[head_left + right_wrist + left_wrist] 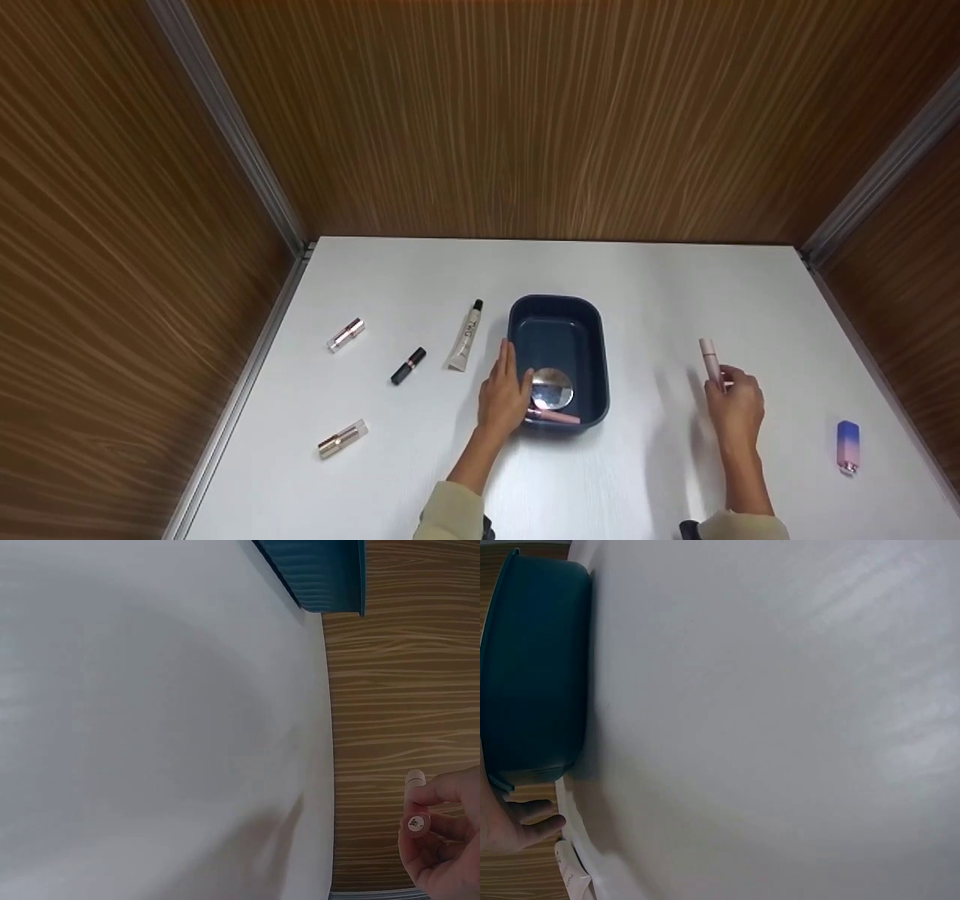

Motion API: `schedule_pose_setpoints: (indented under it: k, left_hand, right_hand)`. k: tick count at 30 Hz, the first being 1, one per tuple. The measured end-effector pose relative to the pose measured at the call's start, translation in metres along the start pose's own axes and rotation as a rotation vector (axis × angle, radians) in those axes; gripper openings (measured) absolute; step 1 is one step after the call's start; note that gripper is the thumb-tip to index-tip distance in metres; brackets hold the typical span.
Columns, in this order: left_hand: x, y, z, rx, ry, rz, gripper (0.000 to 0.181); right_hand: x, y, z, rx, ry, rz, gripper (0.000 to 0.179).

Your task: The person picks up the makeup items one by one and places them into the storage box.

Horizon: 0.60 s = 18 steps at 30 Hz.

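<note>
My left hand (504, 397) rests at the left rim of a dark blue rectangular container (602, 367), its fingers straight along the outside and its thumb over the inner side. In the left wrist view the fingers (544, 829) reach out past the container's wall (536, 667). Inside the container lie a round mirror (553, 390) and a pink tube (555, 415), partly covered by the hand. To the container's right, my right hand (735, 401) pinches a pale pink lip gloss tube (709, 356) above the table. The right wrist view shows the tube's round labelled end (415, 823).
Left of the container lie a cream squeeze tube (465, 337), a black lipstick (409, 366) and two clear-and-gold lipsticks, one farther back (346, 335), one nearer (343, 439). A blue-to-pink tube (848, 446) lies far right. Wood-grain panels (562, 120) enclose the white table (397, 277).
</note>
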State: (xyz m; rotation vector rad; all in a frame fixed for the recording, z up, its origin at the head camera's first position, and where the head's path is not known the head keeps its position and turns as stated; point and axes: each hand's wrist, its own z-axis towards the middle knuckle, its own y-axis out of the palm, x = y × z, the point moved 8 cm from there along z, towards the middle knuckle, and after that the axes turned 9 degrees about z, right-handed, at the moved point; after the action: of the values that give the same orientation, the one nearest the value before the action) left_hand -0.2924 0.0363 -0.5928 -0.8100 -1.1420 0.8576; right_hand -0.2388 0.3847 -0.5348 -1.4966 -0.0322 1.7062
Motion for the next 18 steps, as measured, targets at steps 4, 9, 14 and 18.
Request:
schedule_pose_setpoints:
  k: [4, 9, 14, 18]
  left_hand:
    - [0.002, -0.002, 0.000, 0.025, 0.012, 0.001, 0.060]
    - [0.003, -0.003, -0.001, 0.031, 0.020, 0.009, 0.060]
    - [0.003, -0.003, -0.001, 0.021, 0.017, 0.009, 0.060]
    - [0.001, -0.001, 0.000, 0.011, 0.010, 0.013, 0.060]
  right_hand:
    - [-0.004, 0.001, 0.000, -0.001, -0.007, 0.006, 0.029]
    - [-0.007, 0.002, -0.001, -0.002, -0.003, 0.008, 0.029]
    - [-0.011, 0.003, -0.002, -0.008, -0.009, 0.012, 0.029]
    - [-0.014, 0.005, -0.003, -0.016, -0.013, 0.020, 0.028]
